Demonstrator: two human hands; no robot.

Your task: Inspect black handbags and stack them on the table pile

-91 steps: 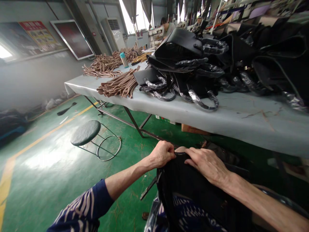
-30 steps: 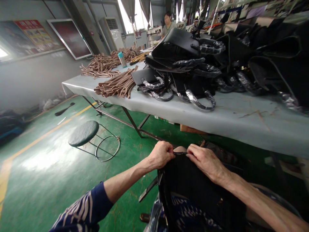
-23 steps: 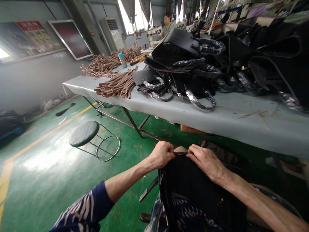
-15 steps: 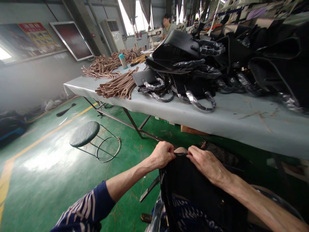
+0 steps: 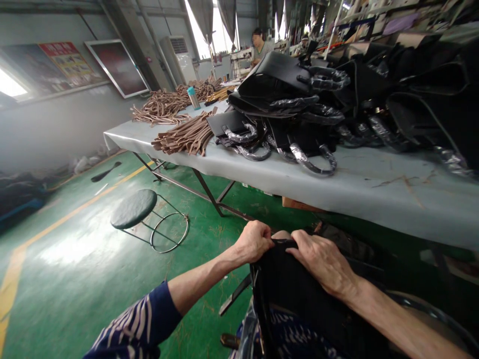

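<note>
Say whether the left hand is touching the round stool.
No, the left hand pinches the edge of the black item, apart from the round stool.

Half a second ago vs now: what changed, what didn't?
The right hand has opened its pinch at the top edge of the black piece: the thumb now sits lower, spread from the fingers. Whether it fully let go isn't clear. The whole view shifted slightly. Unchanged: the left hand pinching that edge, the stool, the brown straps on the table.
</note>
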